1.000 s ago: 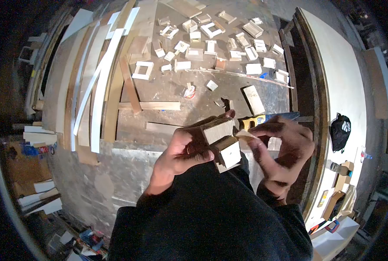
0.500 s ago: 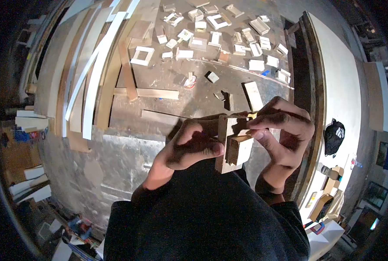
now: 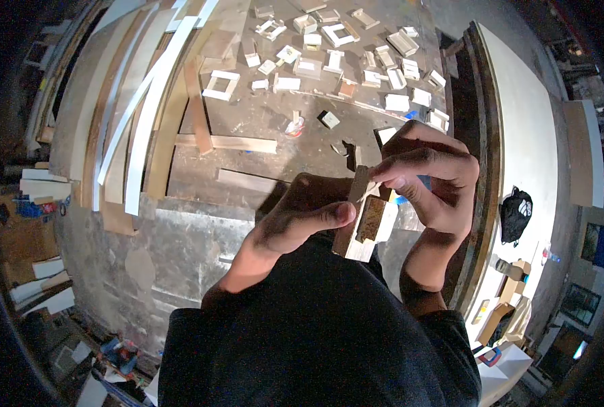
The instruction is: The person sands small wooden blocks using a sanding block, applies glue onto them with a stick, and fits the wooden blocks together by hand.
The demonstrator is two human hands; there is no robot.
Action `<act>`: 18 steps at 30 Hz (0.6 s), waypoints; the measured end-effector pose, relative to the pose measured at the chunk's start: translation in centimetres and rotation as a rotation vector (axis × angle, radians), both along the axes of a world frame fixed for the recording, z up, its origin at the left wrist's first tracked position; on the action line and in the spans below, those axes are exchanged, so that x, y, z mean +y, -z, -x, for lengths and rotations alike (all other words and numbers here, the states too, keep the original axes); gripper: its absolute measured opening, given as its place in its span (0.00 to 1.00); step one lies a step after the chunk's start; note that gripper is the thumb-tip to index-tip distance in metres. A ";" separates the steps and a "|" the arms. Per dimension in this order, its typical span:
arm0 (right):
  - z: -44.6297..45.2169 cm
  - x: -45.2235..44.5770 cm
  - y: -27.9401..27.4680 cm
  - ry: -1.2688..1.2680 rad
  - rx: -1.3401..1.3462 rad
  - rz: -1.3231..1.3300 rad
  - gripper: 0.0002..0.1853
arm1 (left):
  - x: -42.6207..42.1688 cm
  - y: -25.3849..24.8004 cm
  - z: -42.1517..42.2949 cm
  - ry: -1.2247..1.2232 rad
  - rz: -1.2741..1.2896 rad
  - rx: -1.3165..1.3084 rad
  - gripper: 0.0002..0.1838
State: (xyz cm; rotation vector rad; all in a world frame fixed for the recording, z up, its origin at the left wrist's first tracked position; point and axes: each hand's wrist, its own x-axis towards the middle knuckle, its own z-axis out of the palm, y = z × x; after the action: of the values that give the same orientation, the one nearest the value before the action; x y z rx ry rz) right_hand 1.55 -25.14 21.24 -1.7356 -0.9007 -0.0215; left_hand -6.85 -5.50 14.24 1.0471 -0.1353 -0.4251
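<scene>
My left hand [image 3: 300, 217] grips a small wooden assembly [image 3: 351, 234], thumb on its near face and fingers behind. The assembly is a flat pale board with a thicker block on its right side; the block's rough brown face shows. My right hand [image 3: 432, 180] is closed in a pinch at the assembly's upper edge, thumb and forefinger close together. Bits of yellow and blue show behind the right thumb, but the thing they belong to is mostly hidden. A thin pale sliver stands out by the right fingertips.
Many small wooden blocks and frames, such as a square frame [image 3: 221, 85], lie across the workbench [image 3: 261, 119]. Long strips [image 3: 143, 146] lie at left. On the white board [image 3: 529, 136] at right sits a black cap [image 3: 516, 216] near a cardboard box [image 3: 497, 322].
The wooden assembly has tilted, its top leaning right, showing more of the brown face. My right hand has moved up and slightly left, its fingertips now at the upper edge.
</scene>
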 end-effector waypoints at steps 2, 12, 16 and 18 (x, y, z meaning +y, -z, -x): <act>-0.4 0.0 -0.1 -0.088 -0.014 0.013 0.09 | 0.1 -0.2 -0.2 0.043 -0.075 -0.081 0.24; -0.4 -0.3 -0.2 -0.184 -0.017 0.022 0.10 | 0.4 -0.4 0.0 0.091 0.048 -0.026 0.21; -0.3 -0.8 0.0 -0.208 -0.048 0.078 0.13 | -0.2 -0.1 0.4 0.105 0.132 0.017 0.20; -0.3 -0.9 -0.1 -0.222 -0.030 0.078 0.13 | -0.3 0.2 0.6 0.082 0.168 0.029 0.19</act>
State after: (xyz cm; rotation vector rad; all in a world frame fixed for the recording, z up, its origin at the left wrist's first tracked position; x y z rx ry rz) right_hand 1.86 -26.03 21.32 -1.7020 -1.1248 0.1353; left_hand -7.45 -5.84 14.08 0.8716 -0.1857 -0.4940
